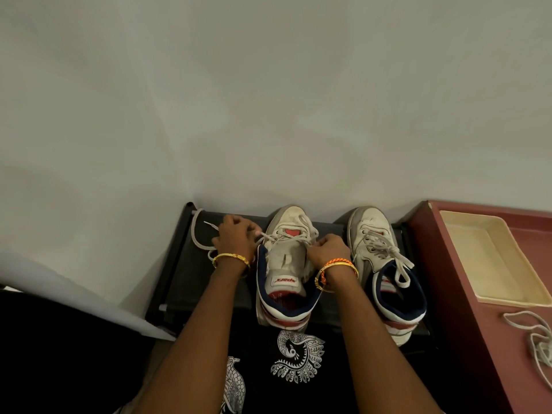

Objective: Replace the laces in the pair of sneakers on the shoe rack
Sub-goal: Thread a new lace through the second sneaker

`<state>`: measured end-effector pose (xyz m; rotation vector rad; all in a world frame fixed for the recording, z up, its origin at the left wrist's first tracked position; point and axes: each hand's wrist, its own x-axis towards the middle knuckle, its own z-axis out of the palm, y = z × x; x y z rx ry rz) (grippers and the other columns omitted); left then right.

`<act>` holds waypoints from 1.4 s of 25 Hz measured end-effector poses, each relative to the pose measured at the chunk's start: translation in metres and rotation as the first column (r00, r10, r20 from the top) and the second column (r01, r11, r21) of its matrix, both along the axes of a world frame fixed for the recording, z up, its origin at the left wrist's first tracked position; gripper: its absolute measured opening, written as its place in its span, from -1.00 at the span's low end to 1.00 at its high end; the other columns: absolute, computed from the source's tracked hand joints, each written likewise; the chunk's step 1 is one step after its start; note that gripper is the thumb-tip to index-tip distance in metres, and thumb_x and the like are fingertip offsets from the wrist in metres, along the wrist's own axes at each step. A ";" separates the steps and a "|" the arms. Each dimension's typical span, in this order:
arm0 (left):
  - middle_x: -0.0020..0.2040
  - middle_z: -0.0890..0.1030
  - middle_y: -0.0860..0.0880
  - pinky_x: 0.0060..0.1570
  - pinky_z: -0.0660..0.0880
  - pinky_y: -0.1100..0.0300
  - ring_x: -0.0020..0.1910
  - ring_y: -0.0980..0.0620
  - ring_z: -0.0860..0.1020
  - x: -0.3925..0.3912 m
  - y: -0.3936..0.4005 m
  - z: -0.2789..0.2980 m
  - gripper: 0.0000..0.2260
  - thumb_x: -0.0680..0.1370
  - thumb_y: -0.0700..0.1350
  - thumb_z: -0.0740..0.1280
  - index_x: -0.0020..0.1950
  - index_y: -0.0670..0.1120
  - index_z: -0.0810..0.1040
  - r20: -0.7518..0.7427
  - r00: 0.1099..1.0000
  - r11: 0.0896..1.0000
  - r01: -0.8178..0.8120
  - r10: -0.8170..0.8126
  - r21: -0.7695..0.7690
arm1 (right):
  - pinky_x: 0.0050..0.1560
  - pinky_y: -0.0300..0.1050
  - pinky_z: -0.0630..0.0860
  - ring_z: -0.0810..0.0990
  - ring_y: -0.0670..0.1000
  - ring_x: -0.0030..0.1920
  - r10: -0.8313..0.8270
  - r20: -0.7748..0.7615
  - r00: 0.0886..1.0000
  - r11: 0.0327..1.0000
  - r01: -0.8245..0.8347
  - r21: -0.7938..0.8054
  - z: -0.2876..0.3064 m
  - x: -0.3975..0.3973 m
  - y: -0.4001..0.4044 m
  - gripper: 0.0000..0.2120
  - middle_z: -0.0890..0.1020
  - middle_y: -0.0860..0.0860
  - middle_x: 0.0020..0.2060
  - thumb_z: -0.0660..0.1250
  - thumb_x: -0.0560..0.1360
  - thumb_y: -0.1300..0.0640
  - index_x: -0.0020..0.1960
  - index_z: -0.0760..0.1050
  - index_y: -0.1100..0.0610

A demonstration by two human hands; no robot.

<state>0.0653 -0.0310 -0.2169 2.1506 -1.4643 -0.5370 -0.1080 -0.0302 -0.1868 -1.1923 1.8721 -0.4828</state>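
Two white sneakers with navy collars and red trim stand side by side on a black shoe rack (209,282), toes toward the wall. On the left sneaker (286,264) the grey lace (199,234) is partly loose and trails in a loop to the left. My left hand (236,234) pinches that lace beside the shoe. My right hand (328,248) grips the lace at the right eyelets of the same shoe. The right sneaker (376,258) keeps its lace tied in a bow.
A maroon cabinet top (466,309) adjoins the rack on the right, holding a cream tray (490,258) and a bundle of white laces (537,339). A pale wall stands right behind the rack. My dark patterned clothing fills the bottom.
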 end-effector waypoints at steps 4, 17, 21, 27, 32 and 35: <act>0.25 0.38 -0.17 0.18 0.35 -0.11 0.16 -0.18 0.45 0.033 0.017 0.010 -0.85 0.56 -0.17 0.27 0.07 -0.13 0.59 -0.116 0.859 0.841 -0.512 0.498 -0.177 | -0.15 -0.17 0.38 0.48 0.03 -0.15 -0.020 -0.003 1.000 0.999 0.020 -0.042 -0.001 -0.003 0.003 -0.97 0.57 0.09 -0.11 0.32 0.46 0.21 -0.09 0.50 0.13; 0.24 0.41 -0.17 0.29 0.33 0.03 0.29 -0.17 0.30 -0.008 0.006 -0.005 -0.83 0.53 -0.19 0.33 0.07 -0.08 0.66 -0.160 0.974 0.986 0.168 -0.162 0.019 | -0.08 -0.14 0.50 0.55 0.04 -0.14 -0.014 0.117 0.993 0.999 0.019 -0.037 -0.009 -0.008 -0.001 -0.84 0.61 0.05 -0.21 0.33 0.42 0.30 -0.08 0.65 0.16; 0.24 0.40 -0.11 0.23 0.41 -0.07 0.20 -0.13 0.44 0.009 0.003 -0.006 -0.88 0.51 -0.13 0.38 -0.01 -0.12 0.64 -0.208 0.971 0.993 -0.121 0.116 -0.011 | -0.03 -0.13 0.52 0.55 0.03 -0.13 -0.025 0.118 0.993 0.999 0.029 -0.033 -0.010 -0.012 -0.002 -0.84 0.61 0.05 -0.20 0.32 0.43 0.30 -0.07 0.65 0.17; 0.34 0.28 -0.24 0.07 0.35 0.26 0.18 -0.18 0.44 0.048 0.024 0.019 -0.79 0.59 -0.22 0.21 0.15 -0.29 0.53 -0.478 0.573 0.624 -0.779 0.666 -0.064 | -0.10 -0.14 0.49 0.55 0.02 -0.16 -0.016 0.112 0.994 1.000 0.018 -0.014 -0.009 -0.013 -0.004 -0.83 0.62 0.04 -0.21 0.32 0.42 0.29 -0.07 0.65 0.16; 0.36 0.32 -0.18 0.20 0.37 -0.11 0.30 -0.23 0.35 0.042 0.026 0.015 -0.61 0.49 -0.18 0.34 0.32 -0.02 0.43 -0.202 0.855 0.864 -0.499 0.478 -0.063 | 0.01 -0.07 0.53 0.56 0.04 -0.12 -0.016 0.138 0.990 1.000 0.016 0.003 -0.009 -0.016 -0.003 -0.83 0.62 0.05 -0.18 0.33 0.41 0.32 -0.09 0.64 0.15; 0.32 0.41 -0.04 0.31 0.26 -0.18 0.36 -0.13 0.29 0.015 0.015 0.007 -0.71 0.48 -0.07 0.38 0.17 0.20 0.55 -0.028 0.998 0.998 0.058 -0.058 -0.029 | 0.03 -0.07 0.54 0.55 0.01 -0.17 -0.012 0.147 0.989 1.000 0.012 0.001 -0.011 -0.015 -0.004 -0.83 0.60 0.02 -0.25 0.32 0.41 0.33 -0.09 0.63 0.14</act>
